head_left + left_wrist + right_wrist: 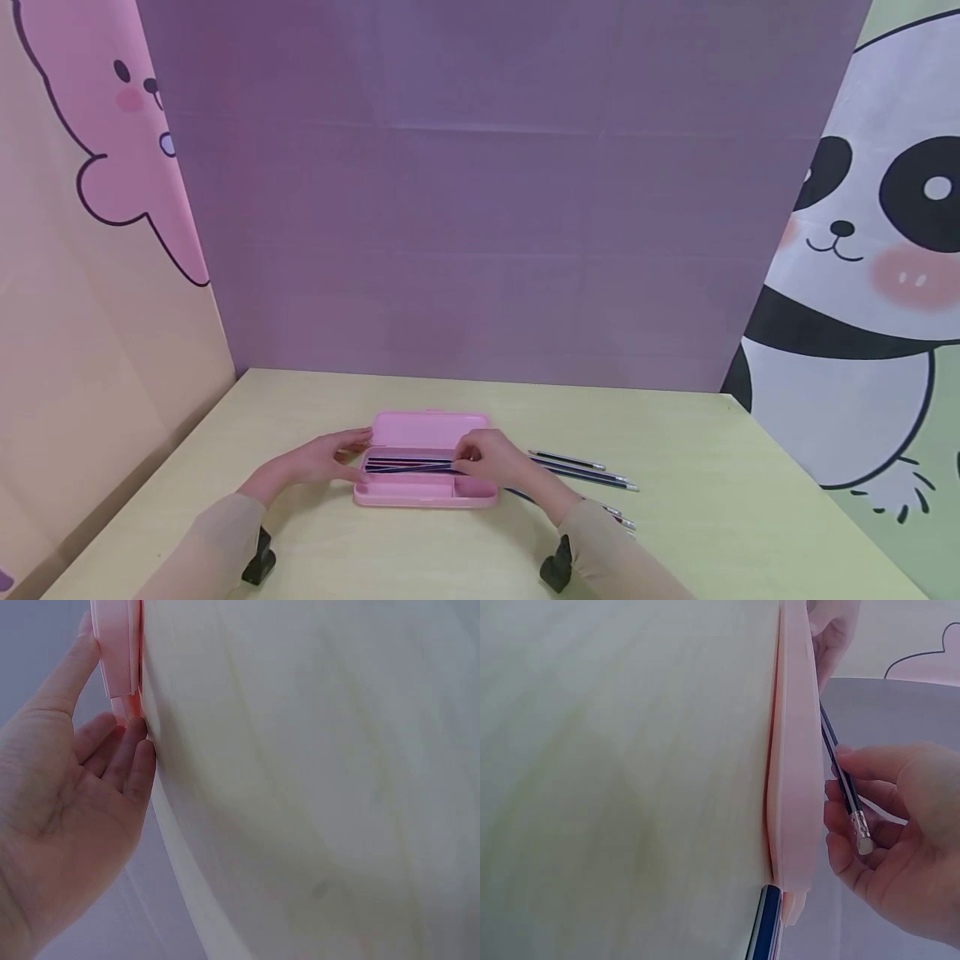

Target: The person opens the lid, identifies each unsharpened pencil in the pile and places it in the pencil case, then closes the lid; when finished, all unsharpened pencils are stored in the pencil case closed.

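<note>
A pink pencil case [401,502] lies on the table with its lid [429,429] folded back away from me. Several dark striped pencils [405,466] lie lengthwise in its long compartment. My left hand [330,460] holds the case's left end, thumb at the front wall and fingers toward the hinge side. Over the right part of the case, my right hand [487,457] pinches a dark pencil [845,780] between thumb and fingers. That pencil's white eraser [865,845] and silver band show near the palm in the right wrist view.
To the right of the case lie several loose pencils [588,475], eraser ends pointing right. More pencils [627,523] lie nearer me, partly hidden by the right forearm. A purple panel [480,250] stands behind the table [300,400].
</note>
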A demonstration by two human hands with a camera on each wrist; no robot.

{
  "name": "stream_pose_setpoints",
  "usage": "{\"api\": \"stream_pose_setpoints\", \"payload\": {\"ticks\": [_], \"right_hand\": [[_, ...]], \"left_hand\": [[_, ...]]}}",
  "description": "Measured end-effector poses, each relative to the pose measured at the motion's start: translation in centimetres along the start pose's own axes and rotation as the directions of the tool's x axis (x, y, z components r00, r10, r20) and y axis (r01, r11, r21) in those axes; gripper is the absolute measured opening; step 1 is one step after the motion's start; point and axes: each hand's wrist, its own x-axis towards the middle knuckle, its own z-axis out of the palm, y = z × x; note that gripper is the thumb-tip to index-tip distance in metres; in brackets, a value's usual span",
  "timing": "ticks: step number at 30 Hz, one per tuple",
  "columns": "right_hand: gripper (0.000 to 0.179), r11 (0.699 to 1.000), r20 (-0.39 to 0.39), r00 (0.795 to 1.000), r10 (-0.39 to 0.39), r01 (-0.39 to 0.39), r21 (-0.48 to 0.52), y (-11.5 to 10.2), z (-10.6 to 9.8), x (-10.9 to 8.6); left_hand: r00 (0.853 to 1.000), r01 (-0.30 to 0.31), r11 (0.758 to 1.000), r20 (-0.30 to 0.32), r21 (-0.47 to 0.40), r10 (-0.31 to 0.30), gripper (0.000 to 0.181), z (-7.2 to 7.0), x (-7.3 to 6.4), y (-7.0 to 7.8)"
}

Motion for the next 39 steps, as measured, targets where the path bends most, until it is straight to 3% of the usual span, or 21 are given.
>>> {"api": "stream_pose_setpoints", "payload": {"ticks": [18,27,39], "right_hand": [[0.005,0.998,0.010,0.999,-0.034,0.034,-0.046,-0.1,0.3,0.9],[0.008,0.997,0.032,0.999,0.021,-0.018,-0.075,0.2,0.6,1.1],[0.006,0.996,0.014,1.000,0.022,-0.021,-0.083,0.2,0.4,0.9]], "left_hand": [[1.000,-0.002,1.000,0.006,-0.018,0.002,0.087,0.0,0.2,-0.2],[1.000,0.002,1.000,0.005,-0.018,-0.002,0.087,0.0,0.2,-0.2],[1.000,-0.019,1.000,0.007,-0.024,0.019,0.086,-0.1,0.1,0.0]]}}
